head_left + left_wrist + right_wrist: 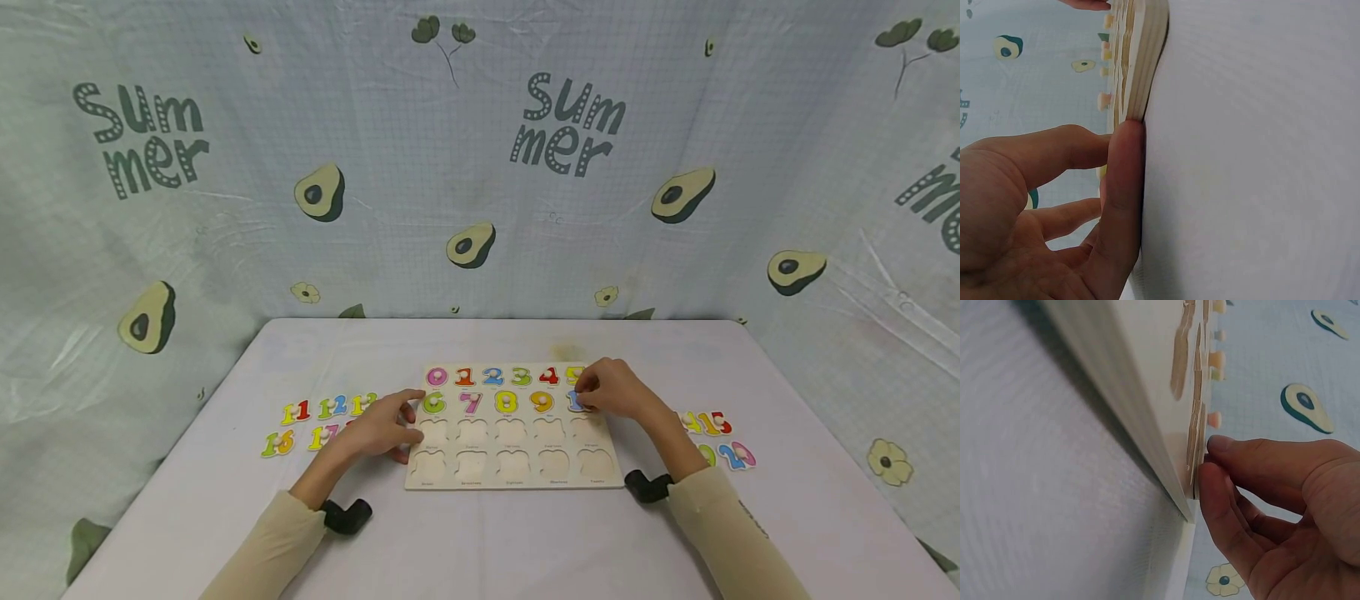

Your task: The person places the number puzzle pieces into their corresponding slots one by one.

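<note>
Red-and-yellow 11 piece (296,412) far left, other loose numbers around it. Next, left hand (381,427): at the board's left edge, grip spread, digits touching wood. Wooden board (491,467): long axis left to right; numerals in the two far rows, bare recesses in the two nearer ones. Blue number piece (573,402) at right end of second row, directly under the right hand (615,387), much the nearer hand. Right grip pinching it, apparently by the knob; its own long axis and seating hidden by fingers, cannot tell. Past the right wrist, 15 piece (720,422) and 20 piece (737,456), apart from board. Counter (480,550) pale, board flat on it; printed cloth (390,125) behind.
</note>
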`<state>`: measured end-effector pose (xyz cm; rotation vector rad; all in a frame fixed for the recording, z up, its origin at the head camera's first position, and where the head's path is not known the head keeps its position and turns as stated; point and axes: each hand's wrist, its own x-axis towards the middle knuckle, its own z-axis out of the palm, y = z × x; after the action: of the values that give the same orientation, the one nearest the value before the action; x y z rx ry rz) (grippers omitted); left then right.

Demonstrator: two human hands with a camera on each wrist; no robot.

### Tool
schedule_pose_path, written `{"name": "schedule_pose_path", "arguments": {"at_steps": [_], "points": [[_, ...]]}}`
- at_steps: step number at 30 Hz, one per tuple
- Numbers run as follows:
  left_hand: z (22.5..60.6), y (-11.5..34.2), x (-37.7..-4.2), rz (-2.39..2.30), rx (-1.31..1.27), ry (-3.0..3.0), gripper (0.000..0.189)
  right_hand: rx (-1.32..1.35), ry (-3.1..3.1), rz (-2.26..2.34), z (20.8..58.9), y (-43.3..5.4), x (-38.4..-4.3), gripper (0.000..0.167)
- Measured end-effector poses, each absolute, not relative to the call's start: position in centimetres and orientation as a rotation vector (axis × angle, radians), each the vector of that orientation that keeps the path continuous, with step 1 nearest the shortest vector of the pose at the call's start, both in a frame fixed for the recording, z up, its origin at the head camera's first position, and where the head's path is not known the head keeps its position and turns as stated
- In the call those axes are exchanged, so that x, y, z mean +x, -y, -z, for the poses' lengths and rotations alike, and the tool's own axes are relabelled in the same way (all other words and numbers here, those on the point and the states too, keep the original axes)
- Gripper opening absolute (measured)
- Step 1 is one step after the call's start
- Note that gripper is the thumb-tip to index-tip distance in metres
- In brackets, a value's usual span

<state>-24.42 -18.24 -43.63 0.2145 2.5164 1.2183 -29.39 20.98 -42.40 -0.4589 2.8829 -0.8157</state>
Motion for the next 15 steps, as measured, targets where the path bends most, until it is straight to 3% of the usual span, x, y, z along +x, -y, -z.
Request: {"name": "schedule_pose_path", "arguments": {"at_steps": [15], "points": [[43.64, 18.29, -24.46, -1.213, 0.222, -2.517, 0.071, -0.403, -2.845, 0.807, 42.44, -20.84, -29.39, 0.012]]}}
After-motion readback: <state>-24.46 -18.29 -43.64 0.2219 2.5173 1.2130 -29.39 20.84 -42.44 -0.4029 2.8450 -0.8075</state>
